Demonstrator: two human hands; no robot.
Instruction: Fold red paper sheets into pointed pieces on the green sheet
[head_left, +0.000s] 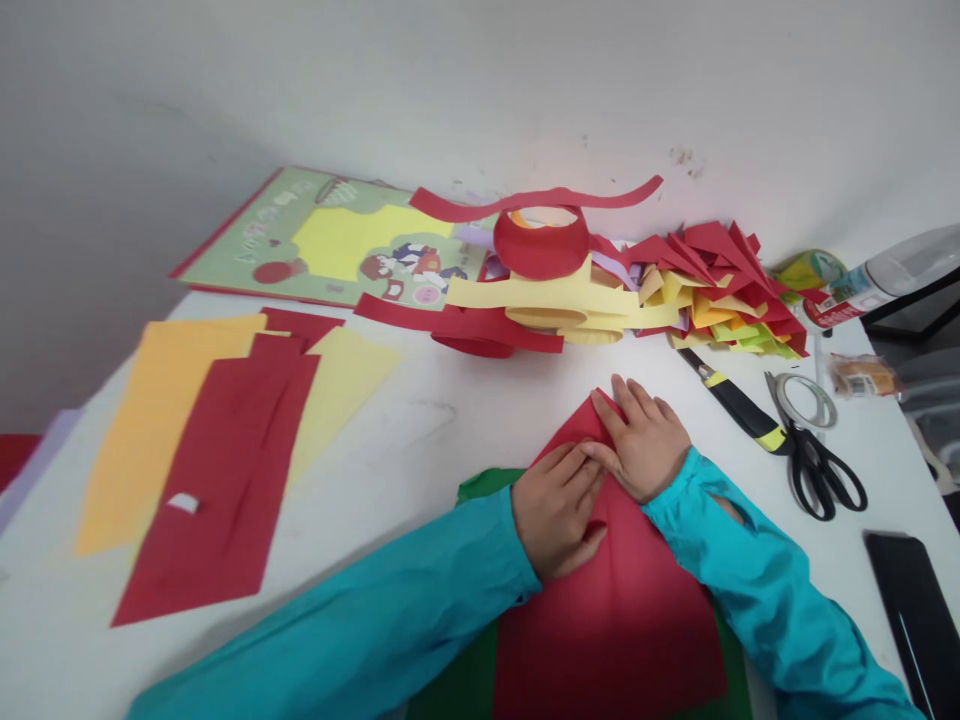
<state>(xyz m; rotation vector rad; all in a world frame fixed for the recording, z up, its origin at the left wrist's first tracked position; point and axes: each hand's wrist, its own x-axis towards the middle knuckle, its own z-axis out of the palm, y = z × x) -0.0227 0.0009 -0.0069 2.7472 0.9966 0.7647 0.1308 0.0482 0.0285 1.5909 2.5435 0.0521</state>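
Note:
A red paper sheet (615, 610) lies on a green sheet (480, 486) at the near edge of the white table (420, 420). Its far end comes to a folded point. My left hand (556, 508) lies flat on the red paper, fingers stretched out and pressing down beside the fold. My right hand (643, 440) also rests flat near the tip, fingers spread over the folded corner. The fingertips of both hands meet at the crease. Both arms wear teal sleeves.
Red and yellow paper sheets (217, 450) lie at the left. A craft book (330, 240) leans at the back. Paper strips, a red paper ring (541, 245) and a pile of scraps (720, 290) line the wall. A utility knife (739, 405), scissors (814, 450), tape and a dark phone (915, 610) sit right.

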